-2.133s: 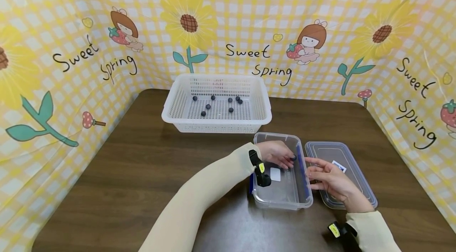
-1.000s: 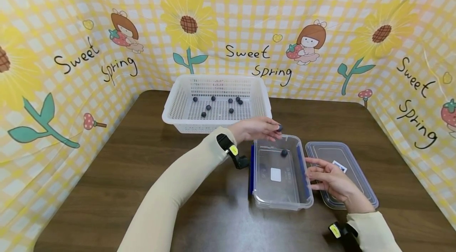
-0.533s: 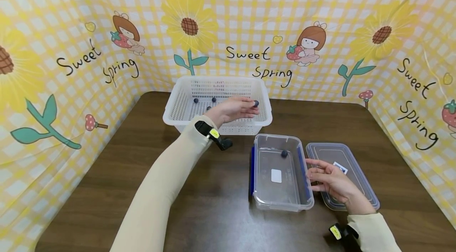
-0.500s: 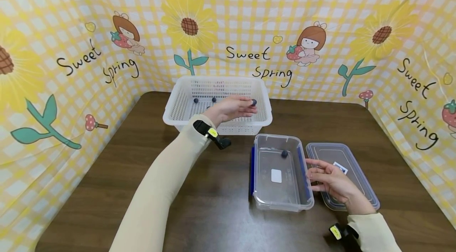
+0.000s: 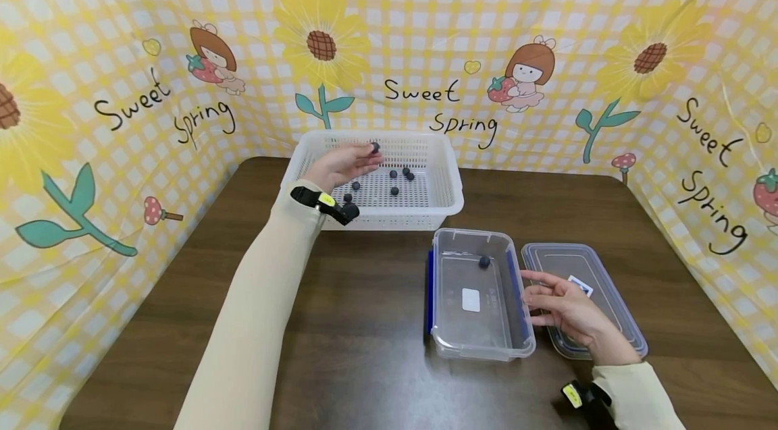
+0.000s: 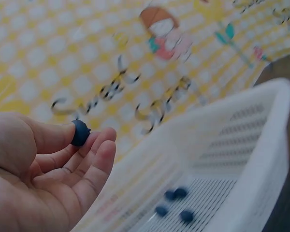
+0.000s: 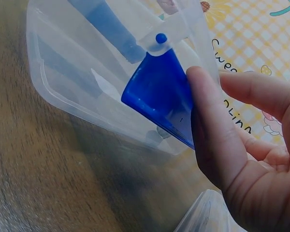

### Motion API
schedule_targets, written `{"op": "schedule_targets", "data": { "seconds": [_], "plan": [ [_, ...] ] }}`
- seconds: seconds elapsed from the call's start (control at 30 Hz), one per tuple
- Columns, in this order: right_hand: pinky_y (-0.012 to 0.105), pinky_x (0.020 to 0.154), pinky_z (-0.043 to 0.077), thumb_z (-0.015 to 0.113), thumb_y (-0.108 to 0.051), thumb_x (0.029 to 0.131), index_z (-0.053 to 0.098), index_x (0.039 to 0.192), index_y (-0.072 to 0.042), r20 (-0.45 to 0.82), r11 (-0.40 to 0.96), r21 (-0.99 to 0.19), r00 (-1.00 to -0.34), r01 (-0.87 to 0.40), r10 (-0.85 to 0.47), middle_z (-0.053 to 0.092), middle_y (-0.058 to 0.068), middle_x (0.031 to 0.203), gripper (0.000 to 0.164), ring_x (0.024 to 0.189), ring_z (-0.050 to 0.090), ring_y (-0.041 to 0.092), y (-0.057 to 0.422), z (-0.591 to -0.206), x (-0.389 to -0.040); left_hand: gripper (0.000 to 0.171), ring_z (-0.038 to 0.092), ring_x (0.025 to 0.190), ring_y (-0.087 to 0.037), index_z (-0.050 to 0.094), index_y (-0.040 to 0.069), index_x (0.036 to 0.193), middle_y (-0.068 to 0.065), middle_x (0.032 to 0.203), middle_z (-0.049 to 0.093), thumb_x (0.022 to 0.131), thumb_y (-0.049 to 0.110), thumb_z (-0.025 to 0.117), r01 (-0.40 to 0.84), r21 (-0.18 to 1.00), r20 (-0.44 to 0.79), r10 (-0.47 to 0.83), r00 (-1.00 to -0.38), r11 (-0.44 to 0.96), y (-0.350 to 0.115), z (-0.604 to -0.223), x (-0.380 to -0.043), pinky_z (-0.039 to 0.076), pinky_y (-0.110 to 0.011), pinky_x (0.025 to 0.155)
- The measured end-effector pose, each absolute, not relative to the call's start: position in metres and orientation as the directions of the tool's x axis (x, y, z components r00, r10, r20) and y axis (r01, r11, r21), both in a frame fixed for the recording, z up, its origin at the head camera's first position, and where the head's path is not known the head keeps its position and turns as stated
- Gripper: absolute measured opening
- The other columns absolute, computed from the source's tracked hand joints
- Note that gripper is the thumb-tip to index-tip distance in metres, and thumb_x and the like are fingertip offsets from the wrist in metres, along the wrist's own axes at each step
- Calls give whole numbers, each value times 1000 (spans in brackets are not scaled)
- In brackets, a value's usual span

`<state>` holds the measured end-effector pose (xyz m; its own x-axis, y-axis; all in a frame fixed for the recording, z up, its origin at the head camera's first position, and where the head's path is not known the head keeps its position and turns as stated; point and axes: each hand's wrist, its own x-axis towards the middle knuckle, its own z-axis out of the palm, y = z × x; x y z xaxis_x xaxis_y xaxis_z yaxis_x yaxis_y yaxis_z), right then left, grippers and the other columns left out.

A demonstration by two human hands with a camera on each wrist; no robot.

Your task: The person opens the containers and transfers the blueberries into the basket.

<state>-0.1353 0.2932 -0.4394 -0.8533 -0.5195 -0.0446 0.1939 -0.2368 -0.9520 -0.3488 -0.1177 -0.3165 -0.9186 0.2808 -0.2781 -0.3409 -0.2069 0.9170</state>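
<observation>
My left hand (image 5: 343, 165) is over the white slotted basket (image 5: 371, 221) and pinches a blueberry (image 5: 375, 147) between thumb and fingers. In the left wrist view the same blueberry (image 6: 80, 133) sits at the thumb tip, above the basket. Several blueberries (image 5: 394, 191) lie scattered on the basket floor; my hand and wrist hide part of it. My right hand (image 5: 565, 305) touches the right side of a clear plastic container (image 5: 483, 349) with fairly straight fingers. In the right wrist view its thumb rests against the container's blue latch (image 7: 159, 96). One blueberry (image 5: 484, 262) lies inside the container.
A clear lid (image 5: 598, 281) lies flat on the brown wooden table (image 5: 358, 349), right of the container and partly under my right hand. Yellow checked cloth (image 5: 419, 32) with sunflowers walls off the back and sides, close behind the basket.
Carrying the blueberry, my left hand has moved from inside the container, leftward and away, to above the basket's left part. The blueberry in the container came into view. My right hand stayed put.
</observation>
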Motion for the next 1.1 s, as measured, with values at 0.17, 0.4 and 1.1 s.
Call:
{"op": "schedule_targets", "data": {
  "seconds": [0.17, 0.4, 1.1],
  "plan": [
    [35, 78, 60, 50, 9, 99, 61, 127, -21, -48, -228, -955, -858, 190, -512, 70, 5, 101, 43, 90, 70, 17, 293, -439, -136, 27, 45, 133, -28, 48, -4, 131, -16, 121, 52, 106, 5, 42, -345, 904, -298, 207, -932, -253, -147, -323, -359, 41, -32, 110],
    [35, 78, 60, 50, 9, 99, 61, 127, -20, -52, -231, -953, -858, 195, -511, 70, 5, 101, 42, 90, 70, 17, 293, -439, -135, 16, 43, 136, -25, 51, 0, 118, -12, 114, 52, 106, 8, 43, -414, 863, -396, 122, -910, -290, -174, -334, -368, 41, -30, 110],
    [36, 78, 60, 51, 9, 99, 61, 127, -20, -55, -236, -951, -861, 200, -506, 71, 6, 100, 42, 90, 71, 18, 294, -441, -136, 47, 45, 136, -25, 34, 1, 151, -18, 152, 39, 107, 12, 44, -407, 857, -402, 84, -912, -315, -153, -335, -363, 43, -30, 108]
  ]
}}
